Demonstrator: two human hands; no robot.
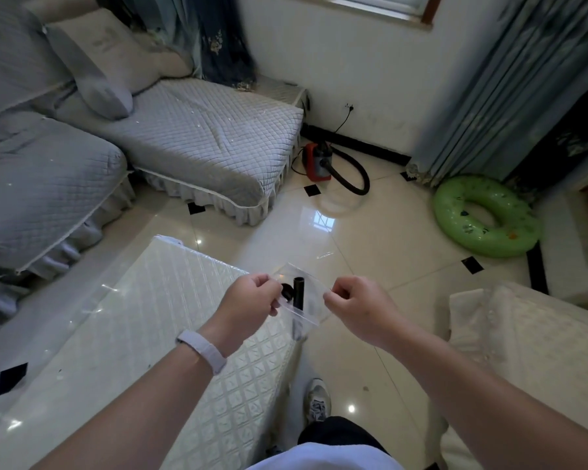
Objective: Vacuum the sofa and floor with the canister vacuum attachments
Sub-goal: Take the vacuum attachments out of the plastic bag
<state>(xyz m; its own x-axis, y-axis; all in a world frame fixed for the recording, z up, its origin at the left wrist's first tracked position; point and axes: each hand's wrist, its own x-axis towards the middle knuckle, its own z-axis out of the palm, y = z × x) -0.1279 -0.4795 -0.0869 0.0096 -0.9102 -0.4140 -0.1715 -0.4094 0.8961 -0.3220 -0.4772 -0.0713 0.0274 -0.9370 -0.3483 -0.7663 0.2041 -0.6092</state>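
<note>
Noted: left hand (pixel 252 296) and right hand (pixel 357 307) each pinch an edge of a clear bag (pixel 314 308), black attachments (pixel 298 293) inside, held above the floor (pixel 370 252). The canister vacuum (pixel 316 162) sits by the sofa (pixel 201 130) end. Advice: peel the mouth apart evenly, opening upward, so nothing spills.

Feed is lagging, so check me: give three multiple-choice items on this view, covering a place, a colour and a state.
1. Where is the vacuum?
A. on the sofa
B. on the floor by the sofa's end
C. on a shelf

2. What colour is the ring?
A. green
B. blue
C. red

3. How is the bag held?
A. it lies on the floor
B. by one hand only
C. pinched from both sides

Key: B, it stands on the tiles beside the sofa; A, the ring is plainly green; C, the left hand and right hand each pinch an edge.
</note>
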